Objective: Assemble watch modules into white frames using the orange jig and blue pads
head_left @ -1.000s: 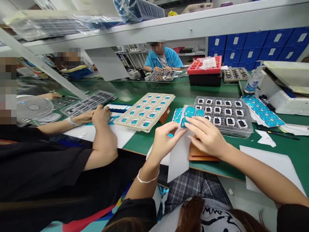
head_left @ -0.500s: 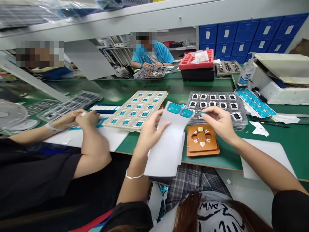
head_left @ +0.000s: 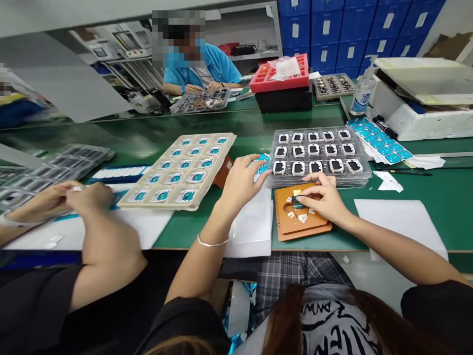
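My right hand (head_left: 327,199) pinches a small dark teal sticker (head_left: 296,201) over the orange fixture (head_left: 284,227), at the recess in its top. Small white pads surround that recess. My left hand (head_left: 242,185) is over the white backing sheet (head_left: 253,229), thumb and fingers apart. Teal stickers (head_left: 263,160) show just beyond its fingertips. The sheet lies on the bench left of the fixture, partly covered by my left hand and wrist. Behind the fixture is a clear tray (head_left: 364,180) with rows of white-framed black parts.
A cream tray (head_left: 148,197) of teal-faced parts lies on the left, near a co-worker's hands (head_left: 79,197). More teal sticker sheets (head_left: 384,143), a pump bottle (head_left: 362,93) and a white foam box (head_left: 424,116) are at right. A white sheet (head_left: 401,224) lies right of the fixture.
My right hand has brought the sticker down from near the clear tray to the fixture. My left hand has lowered the backing sheet onto the bench. The camera view has shifted.
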The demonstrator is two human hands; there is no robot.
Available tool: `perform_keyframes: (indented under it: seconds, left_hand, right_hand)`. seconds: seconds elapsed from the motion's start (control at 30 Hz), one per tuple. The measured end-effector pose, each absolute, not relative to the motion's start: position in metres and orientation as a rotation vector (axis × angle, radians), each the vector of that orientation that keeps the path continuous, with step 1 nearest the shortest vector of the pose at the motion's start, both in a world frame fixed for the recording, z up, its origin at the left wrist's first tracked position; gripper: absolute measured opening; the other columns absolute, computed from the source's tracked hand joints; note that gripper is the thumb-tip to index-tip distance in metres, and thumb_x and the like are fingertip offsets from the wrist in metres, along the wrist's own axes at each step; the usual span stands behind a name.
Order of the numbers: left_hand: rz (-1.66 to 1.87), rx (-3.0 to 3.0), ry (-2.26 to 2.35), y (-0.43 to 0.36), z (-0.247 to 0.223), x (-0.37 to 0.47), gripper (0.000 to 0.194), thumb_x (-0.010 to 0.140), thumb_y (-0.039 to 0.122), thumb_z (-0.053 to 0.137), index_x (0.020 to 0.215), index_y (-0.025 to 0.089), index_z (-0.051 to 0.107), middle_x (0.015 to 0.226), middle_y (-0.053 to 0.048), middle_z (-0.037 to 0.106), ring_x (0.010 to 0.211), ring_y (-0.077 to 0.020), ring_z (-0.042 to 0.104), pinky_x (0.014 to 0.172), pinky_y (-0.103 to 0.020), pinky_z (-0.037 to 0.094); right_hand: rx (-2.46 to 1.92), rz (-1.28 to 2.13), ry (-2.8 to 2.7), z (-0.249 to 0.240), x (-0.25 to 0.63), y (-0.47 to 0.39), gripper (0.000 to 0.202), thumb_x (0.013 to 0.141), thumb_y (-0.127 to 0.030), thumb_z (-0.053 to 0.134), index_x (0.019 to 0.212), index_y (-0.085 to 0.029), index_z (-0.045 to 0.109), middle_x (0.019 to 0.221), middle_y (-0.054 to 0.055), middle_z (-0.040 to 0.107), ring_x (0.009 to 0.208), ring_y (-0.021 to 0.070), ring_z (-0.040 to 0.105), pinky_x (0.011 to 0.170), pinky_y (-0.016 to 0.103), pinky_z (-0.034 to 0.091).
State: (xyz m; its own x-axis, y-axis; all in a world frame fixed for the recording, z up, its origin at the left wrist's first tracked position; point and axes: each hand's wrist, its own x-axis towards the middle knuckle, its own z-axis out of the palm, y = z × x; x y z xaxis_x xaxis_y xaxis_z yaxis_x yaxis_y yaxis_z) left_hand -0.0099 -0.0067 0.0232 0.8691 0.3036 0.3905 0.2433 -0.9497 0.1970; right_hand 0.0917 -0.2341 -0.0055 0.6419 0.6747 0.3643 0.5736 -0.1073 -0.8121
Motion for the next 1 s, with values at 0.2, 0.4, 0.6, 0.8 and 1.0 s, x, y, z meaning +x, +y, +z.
perform_keyframes:
  seconds: [0.2,0.4,0.6,0.8,1.0]
  left_hand:
    - [0.540,2.976,0.078,-0.011,0.018,0.013,0.034,0.094,0.045,0.052,0.107,0.021,0.072,0.136,-0.010,0.057,0.121,-0.0332,0.047,0.102,-0.052,0.040]
    - [0.681,2.843,0.011,-0.008,0.009,0.006,0.022,0.093,0.040,0.058,0.093,0.022,0.071,0.127,-0.008,0.063,0.116,-0.0289,0.052,0.101,-0.049,0.041]
    - [0.925,2.603,-0.033,-0.013,0.011,0.004,0.021,0.092,0.040,0.061,0.087,0.020,0.069,0.121,-0.007,0.063,0.111,-0.0232,0.060,0.097,-0.042,0.048]
    - [0.996,2.402,-0.163,-0.035,0.012,-0.005,0.026,0.088,0.050,0.063,0.083,0.026,0.075,0.117,-0.005,0.061,0.112,-0.0223,0.056,0.089,-0.038,0.051]
    - [0.954,2.275,-0.427,-0.058,0.003,-0.011,0.026,0.086,0.054,0.063,0.078,0.034,0.078,0.120,-0.004,0.055,0.110,-0.0218,0.049,0.095,-0.041,0.045]
  right_hand:
    - [-1.817,0.143,-1.011,-0.002,0.093,-0.236,0.006,0.077,-0.034,0.078,0.073,-0.030,0.077,0.120,0.003,0.062,0.113,0.0299,0.047,0.099,0.059,0.039]
    - [-1.880,0.099,-1.074,-0.005,0.087,-0.236,0.008,0.072,-0.025,0.081,0.069,-0.030,0.075,0.123,0.002,0.061,0.114,0.0334,0.045,0.094,0.059,0.040]
    - [-1.954,0.126,-1.042,0.002,0.086,-0.236,0.035,0.062,-0.021,0.085,0.091,-0.027,0.066,0.122,0.005,0.059,0.114,0.0351,0.049,0.092,0.056,0.041]
    - [-1.754,-0.020,-1.175,0.013,0.097,-0.241,0.027,0.077,-0.028,0.075,0.098,-0.027,0.057,0.114,0.005,0.063,0.113,0.0278,0.056,0.097,0.050,0.043]
    - [-1.256,0.283,-1.272,0.012,0.099,-0.239,0.015,0.085,-0.026,0.068,0.097,-0.025,0.058,0.118,0.007,0.066,0.109,0.0212,0.065,0.090,0.040,0.056]
